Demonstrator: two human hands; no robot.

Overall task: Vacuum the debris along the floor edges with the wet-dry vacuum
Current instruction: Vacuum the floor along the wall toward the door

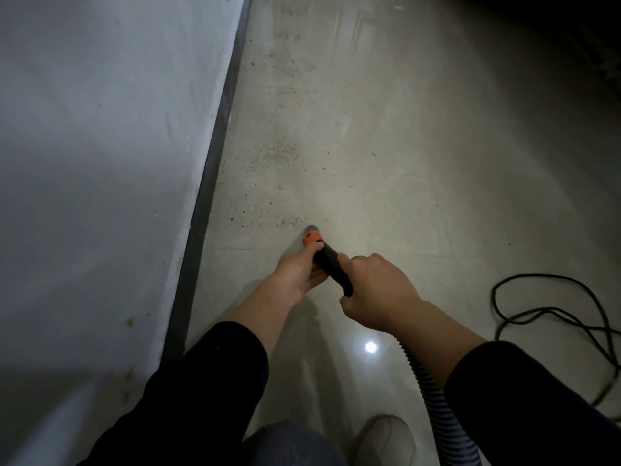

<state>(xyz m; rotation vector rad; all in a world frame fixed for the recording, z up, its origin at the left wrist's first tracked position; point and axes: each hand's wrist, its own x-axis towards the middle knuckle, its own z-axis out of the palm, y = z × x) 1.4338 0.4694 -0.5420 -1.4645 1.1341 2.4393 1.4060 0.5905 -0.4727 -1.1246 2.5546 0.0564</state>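
Both my hands hold the vacuum's black handle (pixel 331 264), which ends in an orange collar (pixel 312 237) and a grey nozzle tip (pixel 312 228) pointed at the floor. My left hand (pixel 299 270) grips the front of the handle just behind the collar. My right hand (pixel 373 294) grips its rear end, where the ribbed grey hose (pixel 433 398) runs back under my right forearm. Dark specks of debris (pixel 279 153) are scattered on the pale floor ahead of the nozzle, in a band beside the dark baseboard (pixel 215 156).
A grey-white wall (pixel 100 163) rises on the left behind the baseboard. A black power cord (pixel 551 314) loops on the floor at the right. My knee and a light shoe (pixel 386 438) show at the bottom. A bright light spot (pixel 370 347) reflects off the glossy floor.
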